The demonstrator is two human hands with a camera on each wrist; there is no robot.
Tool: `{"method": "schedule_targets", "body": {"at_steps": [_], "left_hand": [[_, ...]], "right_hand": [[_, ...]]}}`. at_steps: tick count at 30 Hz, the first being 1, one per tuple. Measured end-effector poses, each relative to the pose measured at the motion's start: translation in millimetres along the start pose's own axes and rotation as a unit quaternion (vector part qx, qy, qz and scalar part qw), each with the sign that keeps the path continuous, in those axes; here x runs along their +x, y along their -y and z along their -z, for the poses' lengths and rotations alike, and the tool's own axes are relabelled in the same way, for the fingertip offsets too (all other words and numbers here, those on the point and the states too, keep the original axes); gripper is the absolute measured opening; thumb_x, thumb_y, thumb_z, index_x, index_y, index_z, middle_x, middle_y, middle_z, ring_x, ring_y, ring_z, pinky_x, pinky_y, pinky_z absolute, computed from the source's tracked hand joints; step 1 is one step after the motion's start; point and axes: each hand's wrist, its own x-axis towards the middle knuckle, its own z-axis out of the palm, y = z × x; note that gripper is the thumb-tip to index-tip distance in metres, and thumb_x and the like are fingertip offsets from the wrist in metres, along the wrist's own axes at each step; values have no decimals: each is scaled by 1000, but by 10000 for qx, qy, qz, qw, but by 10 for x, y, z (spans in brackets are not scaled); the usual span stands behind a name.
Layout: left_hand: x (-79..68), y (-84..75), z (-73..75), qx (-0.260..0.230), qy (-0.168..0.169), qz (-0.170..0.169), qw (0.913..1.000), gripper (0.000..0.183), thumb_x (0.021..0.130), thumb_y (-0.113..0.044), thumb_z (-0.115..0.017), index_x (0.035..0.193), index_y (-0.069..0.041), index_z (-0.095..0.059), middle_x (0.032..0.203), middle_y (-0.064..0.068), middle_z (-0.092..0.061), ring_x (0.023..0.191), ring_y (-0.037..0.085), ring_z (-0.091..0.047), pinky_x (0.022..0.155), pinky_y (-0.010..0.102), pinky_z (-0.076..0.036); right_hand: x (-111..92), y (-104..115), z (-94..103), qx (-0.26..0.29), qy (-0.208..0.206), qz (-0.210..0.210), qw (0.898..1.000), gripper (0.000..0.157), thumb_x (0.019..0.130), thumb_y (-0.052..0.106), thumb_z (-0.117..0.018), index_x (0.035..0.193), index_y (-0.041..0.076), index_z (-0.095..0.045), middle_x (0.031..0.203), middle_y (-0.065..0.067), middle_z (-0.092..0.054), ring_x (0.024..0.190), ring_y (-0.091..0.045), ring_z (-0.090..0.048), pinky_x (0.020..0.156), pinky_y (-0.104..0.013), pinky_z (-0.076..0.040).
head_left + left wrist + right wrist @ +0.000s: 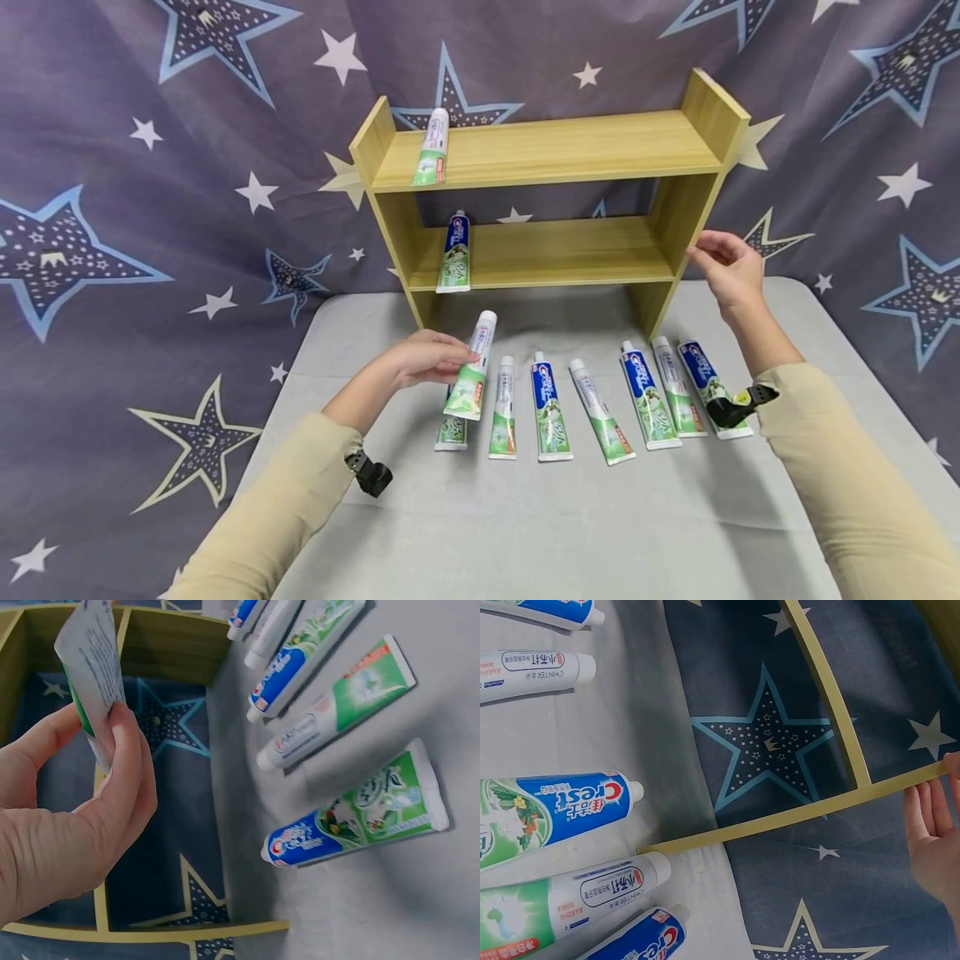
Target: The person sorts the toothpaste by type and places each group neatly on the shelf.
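My left hand pinches a white and green toothpaste tube between thumb and fingers. The tube is held cap up in front of the wooden shelf, above the row on the table and partly covering a Crest toothpaste tube. In the left wrist view the held tube is seen nearly edge-on. At the shelf's right side panel, my right hand pinches the front edge, fingers on its outer face. One white and green tube leans on the upper board; a blue and green Crest tube leans on the lower board.
Several toothpaste tubes, blue Crest and white and green alternating, lie in a row on the grey cloth-covered table before the shelf. A star-patterned curtain hangs behind. Each wrist wears a small black camera.
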Motion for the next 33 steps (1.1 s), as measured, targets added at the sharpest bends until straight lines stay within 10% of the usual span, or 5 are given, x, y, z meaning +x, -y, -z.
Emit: {"method": "schedule_targets", "body": {"at_steps": [33], "left_hand": [[-179,-732,-80,103,13,-314,9995,39,91,-14,-64,125,1,-53,98,3,-64,84,11,-64,84,28,-60]], "right_hand": [[-32,17,1,-287,-35,105,9995,24,82,-3,-69,82,21,-69,73,17,-67,71,3,-61,65,-4,-51]]}}
